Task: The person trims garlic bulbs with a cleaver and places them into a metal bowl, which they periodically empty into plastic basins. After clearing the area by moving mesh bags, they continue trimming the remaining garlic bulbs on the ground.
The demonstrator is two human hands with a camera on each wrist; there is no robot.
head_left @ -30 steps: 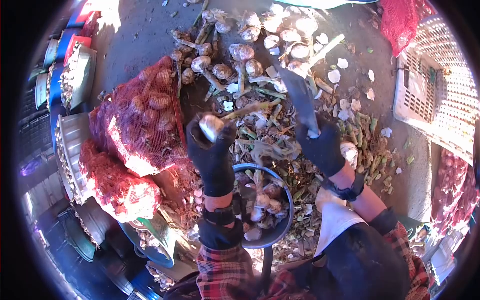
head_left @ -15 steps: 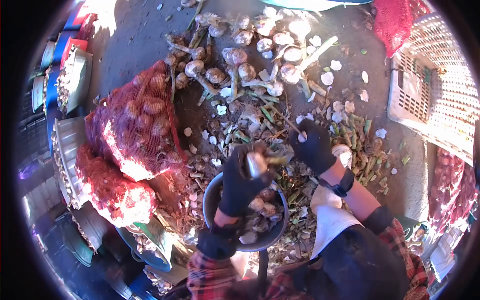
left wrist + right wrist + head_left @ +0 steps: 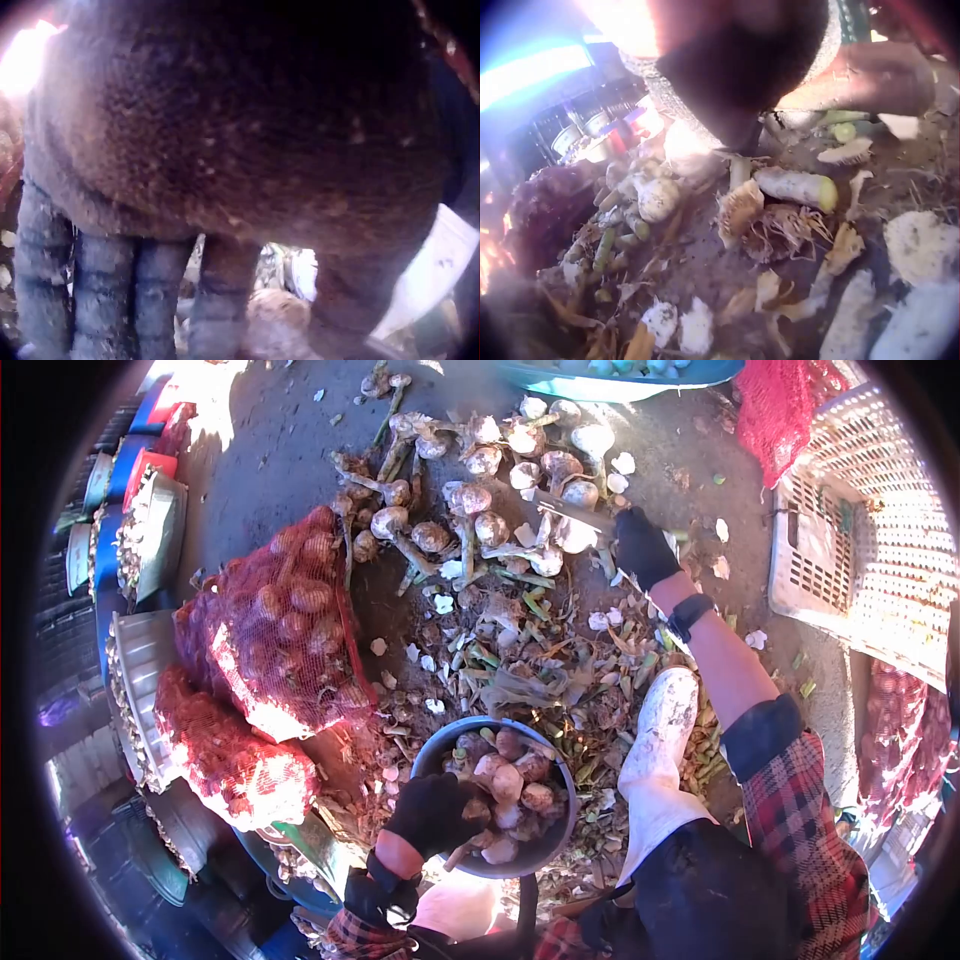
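My left hand (image 3: 435,815), in a dark glove, reaches into the round bucket (image 3: 572,810), low over several garlic bulbs (image 3: 507,782). In the left wrist view its fingers (image 3: 105,292) point straight down, and a garlic bulb (image 3: 277,319) shows between forefinger and thumb. Farther forward, my gloved right hand (image 3: 645,550) grips a knife (image 3: 575,510). The blade extends left over loose garlic bulbs (image 3: 575,535) with stems on the ground. Close to that hand in the right wrist view lie a cut stem (image 3: 799,187) and a garlic bulb (image 3: 656,196); the knife grip is mostly hidden.
Cut stems and peelings (image 3: 530,670) cover the ground ahead of the bucket. Red mesh sacks (image 3: 270,625) of garlic stand at left, near filled tubs (image 3: 155,530). A white plastic crate (image 3: 800,575) lies at right. One white boot (image 3: 665,720) stands beside the peelings.
My left hand has brought a garlic bulb from above the peelings down into the bucket. The right hand, still gripping the knife, has moved forward to the loose garlic bulbs.
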